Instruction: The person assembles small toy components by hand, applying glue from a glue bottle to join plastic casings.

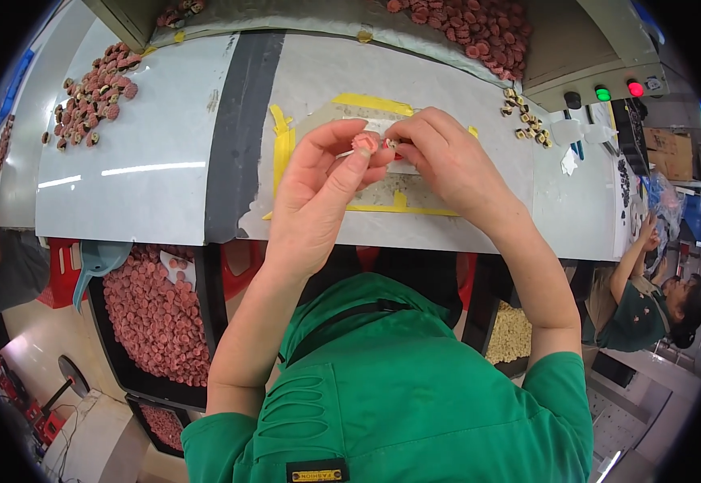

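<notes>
Over the taped area of the table my two hands meet, fingertips close together. My left hand [312,181] is closed, pinching a small pink ridged round piece [365,142] between thumb and fingers. My right hand [451,165] is closed too, its thumb and forefinger pinching a tiny pale-and-dark piece [391,145] right beside the pink one. Its exact kind is too small to make out. Under the hands lies a greyish worn patch framed by yellow tape [284,157].
Pink-and-dark assembled pieces [97,97] lie at the far left; cream-and-dark blocks [527,121] at the right. A heap of pink pieces [483,32] sits at the back. Below the table stand a black crate of pink pieces [157,314], a blue dustpan [103,262] and cream pieces [510,334]. Co-workers sit at both sides.
</notes>
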{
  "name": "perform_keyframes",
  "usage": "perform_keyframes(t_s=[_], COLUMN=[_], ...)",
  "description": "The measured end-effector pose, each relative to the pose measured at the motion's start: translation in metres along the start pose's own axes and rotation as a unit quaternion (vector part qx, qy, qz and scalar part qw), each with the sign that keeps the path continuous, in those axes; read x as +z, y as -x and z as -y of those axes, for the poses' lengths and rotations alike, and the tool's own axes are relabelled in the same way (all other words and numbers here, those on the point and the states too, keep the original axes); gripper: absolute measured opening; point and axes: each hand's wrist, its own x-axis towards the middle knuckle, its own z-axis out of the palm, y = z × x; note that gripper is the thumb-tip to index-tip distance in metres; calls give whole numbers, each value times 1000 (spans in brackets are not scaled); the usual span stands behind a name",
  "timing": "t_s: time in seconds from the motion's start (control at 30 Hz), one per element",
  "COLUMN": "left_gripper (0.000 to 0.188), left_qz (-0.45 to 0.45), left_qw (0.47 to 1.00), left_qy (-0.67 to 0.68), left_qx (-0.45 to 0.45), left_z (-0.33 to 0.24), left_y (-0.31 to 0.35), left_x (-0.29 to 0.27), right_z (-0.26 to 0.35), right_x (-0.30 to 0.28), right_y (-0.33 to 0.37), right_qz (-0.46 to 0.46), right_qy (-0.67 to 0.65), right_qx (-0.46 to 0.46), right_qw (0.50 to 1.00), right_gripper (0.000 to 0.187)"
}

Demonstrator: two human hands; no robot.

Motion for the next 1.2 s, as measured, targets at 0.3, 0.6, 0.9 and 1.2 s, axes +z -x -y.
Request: perform_keyframes(t_s=[0.3, 0.6, 0.9, 1.2], left_gripper=[32, 30, 29, 27], left_qz=[-10, -18, 9, 6], left_qw=[1000, 999, 998, 995], left_qy=[-16, -41, -67, -96], left_qx=[19, 13, -14, 29], left_z=[4, 4, 6, 10], left_y=[0, -1, 0, 2], left_x=[-2, 0, 2, 7], right_z=[0, 0, 24, 39], right_x=[2, 5, -10, 6], right_y=[2, 3, 15, 13], right_qz=[-8, -28, -76, -117], right_qy=[25, -15, -462, -338], right_qx=[0, 23, 194, 130], right_qw=[1000, 999, 862, 925], right_gripper=[15, 14, 16, 16])
